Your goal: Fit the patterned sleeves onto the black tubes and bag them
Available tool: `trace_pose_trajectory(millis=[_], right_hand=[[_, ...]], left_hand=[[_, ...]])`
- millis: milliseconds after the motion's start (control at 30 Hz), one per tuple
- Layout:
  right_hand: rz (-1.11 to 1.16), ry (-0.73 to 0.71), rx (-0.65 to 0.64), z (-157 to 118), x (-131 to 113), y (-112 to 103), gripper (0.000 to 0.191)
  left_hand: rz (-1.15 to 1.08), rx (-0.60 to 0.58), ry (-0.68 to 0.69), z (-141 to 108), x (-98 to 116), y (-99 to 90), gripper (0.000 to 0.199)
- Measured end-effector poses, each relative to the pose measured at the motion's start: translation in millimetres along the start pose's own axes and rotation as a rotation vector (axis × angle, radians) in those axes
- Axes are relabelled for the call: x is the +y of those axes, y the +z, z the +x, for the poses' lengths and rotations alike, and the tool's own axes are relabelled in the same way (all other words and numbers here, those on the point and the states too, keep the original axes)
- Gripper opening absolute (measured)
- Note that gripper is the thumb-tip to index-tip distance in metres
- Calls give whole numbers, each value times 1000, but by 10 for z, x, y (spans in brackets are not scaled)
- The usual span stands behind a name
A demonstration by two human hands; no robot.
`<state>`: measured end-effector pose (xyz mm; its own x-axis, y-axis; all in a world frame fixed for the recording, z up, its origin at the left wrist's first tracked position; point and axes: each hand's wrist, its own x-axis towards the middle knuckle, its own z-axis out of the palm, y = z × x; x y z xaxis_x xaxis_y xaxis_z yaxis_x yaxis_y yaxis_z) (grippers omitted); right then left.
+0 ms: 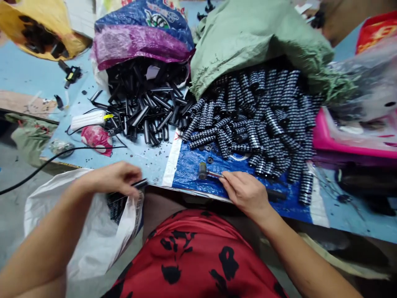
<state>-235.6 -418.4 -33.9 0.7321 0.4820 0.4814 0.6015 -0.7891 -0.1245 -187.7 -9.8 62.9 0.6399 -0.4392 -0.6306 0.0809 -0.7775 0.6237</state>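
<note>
My left hand (119, 179), fingers curled closed, holds a shiny black tube (141, 183) over the mouth of a white woven sack (89, 244). Dark ribbed pieces (116, 207) show inside that sack. A small hammer (203, 170) is in my right hand (246, 191), its head pointing left just above the blue plastic sheet (186, 174) at the table's front edge. Behind the hammer lies a big heap of black cylinders with silvery ribbed bands (254, 120). To the left of the heap is a pile of plain black tubes (145, 111).
A green woven sack (260, 37) opens over the banded cylinders, and a blue and purple bag (142, 41) over the plain tubes. At right stands a pink tray (341, 142). A white power strip (88, 120) and black cable (58, 155) lie left. A yellow bag (49, 20) holds dark parts.
</note>
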Motion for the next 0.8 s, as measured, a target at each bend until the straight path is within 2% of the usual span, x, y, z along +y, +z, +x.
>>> trace_pose_trajectory(millis=[33,67,100,167,233,267,333,367,433,533,600,667,733,800], right_hand=[[-18,31,-19,3,38,14,20],[-22,61,-22,30,69,32,23],[-23,94,-7,82,96,52,26],[-54,184,34,244,141,93,32],[-136,303,7,445,173,135,36],[-186,357,-44,544,181,158,39],[-274,422,-176,715,183,205,45],[-303,437,-232,781,178,228,47],[-324,459,-301,868,168,264,47],[-268,522,-313,888,183,273,47],[-179,569,-279,829,219,243,50],[-16,608,-181,722,252,194,53],[265,657,-39,598,246,138,57],[674,734,77,504,176,92,61]], left_hand=[[-25,-9,-70,-152,-122,-61,33],[-78,65,-103,-257,-219,-97,36],[-148,151,-117,-311,-282,-110,41],[-296,381,-77,-270,-304,-88,45],[-342,654,-24,-63,-226,-55,37],[-290,818,-17,80,-172,-53,33],[-31,1058,-70,389,-75,-83,25],[118,1099,-114,537,-40,-112,25],[305,1087,-211,789,-3,-181,29],[288,1026,-263,1027,-13,-273,28],[104,1027,-221,1082,-44,-314,24],[-187,1036,-151,1060,-68,-333,21],[-492,1010,-91,985,-64,-328,23],[-694,970,-53,901,-23,-297,31]])
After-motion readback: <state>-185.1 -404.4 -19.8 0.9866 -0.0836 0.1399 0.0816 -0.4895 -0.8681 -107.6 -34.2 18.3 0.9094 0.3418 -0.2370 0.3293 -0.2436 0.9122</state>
